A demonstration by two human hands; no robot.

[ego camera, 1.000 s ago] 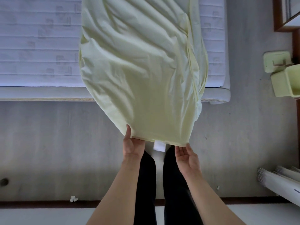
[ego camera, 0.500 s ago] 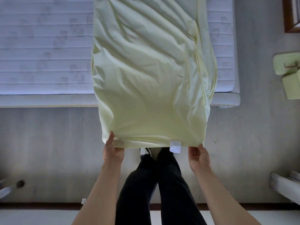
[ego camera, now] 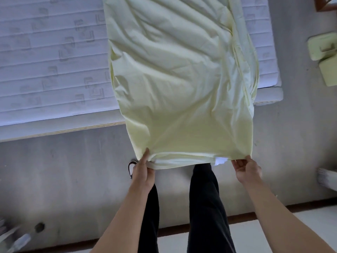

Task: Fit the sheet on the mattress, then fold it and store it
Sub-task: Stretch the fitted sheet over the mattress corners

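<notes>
A pale yellow sheet [ego camera: 178, 79], folded into a long strip, runs from the white quilted mattress [ego camera: 51, 66] down over its near edge toward me. My left hand [ego camera: 143, 170] pinches the strip's near left corner between thumb and fingers. My right hand [ego camera: 247, 168] pinches the near right corner. The near hem is stretched between both hands above the floor. A white label [ego camera: 220, 160] shows under the hem near the right hand.
The mattress lies low on a grey floor [ego camera: 73, 179]. My legs in black trousers [ego camera: 204, 207] stand below the hem. A pale green box with its lid [ego camera: 326, 59] sits at the right. White slats [ego camera: 328, 178] lie at the right edge.
My hands have moved apart along the near hem, from close together at the middle to its two corners. The hem now hangs wide and taut.
</notes>
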